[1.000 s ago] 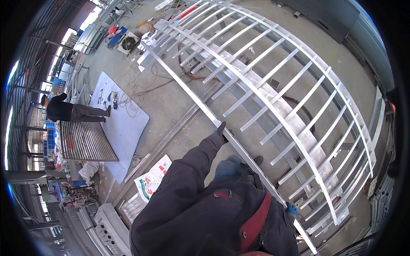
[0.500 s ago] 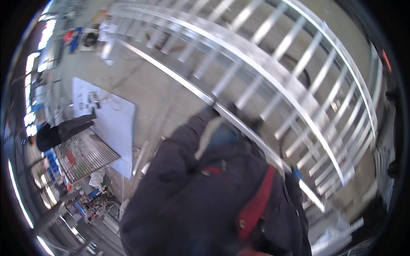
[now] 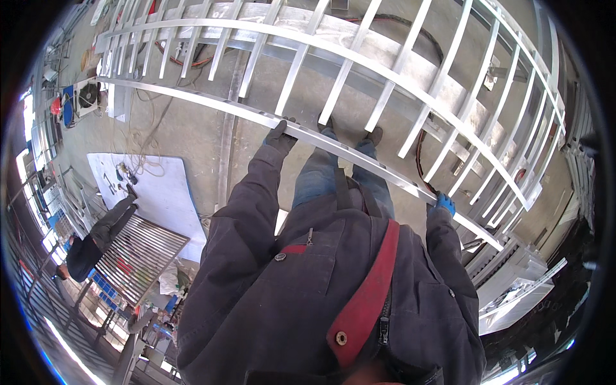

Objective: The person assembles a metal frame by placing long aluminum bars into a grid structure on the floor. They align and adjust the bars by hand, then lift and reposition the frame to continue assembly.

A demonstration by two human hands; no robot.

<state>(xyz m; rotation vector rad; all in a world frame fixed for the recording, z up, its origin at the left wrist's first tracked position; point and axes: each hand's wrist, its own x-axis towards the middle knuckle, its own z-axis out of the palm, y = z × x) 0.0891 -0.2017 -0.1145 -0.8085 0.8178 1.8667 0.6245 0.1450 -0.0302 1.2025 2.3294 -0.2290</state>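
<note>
Far left, a worker (image 3: 86, 253) stands by a slatted panel (image 3: 138, 256) and a pale sheet (image 3: 163, 196). Our left hand (image 3: 281, 136) keeps to the right of these, its grip closed on the bar (image 3: 366, 160) — which slants across above our legs — while our right hand (image 3: 443, 204) grips it nearer its right end. Beyond spreads the frame (image 3: 385, 72).

Left hand (image 3: 282, 135), dark-gloved, curled in grip; right hand (image 3: 443, 204), blue-gloved, likewise curled, well apart.
</note>
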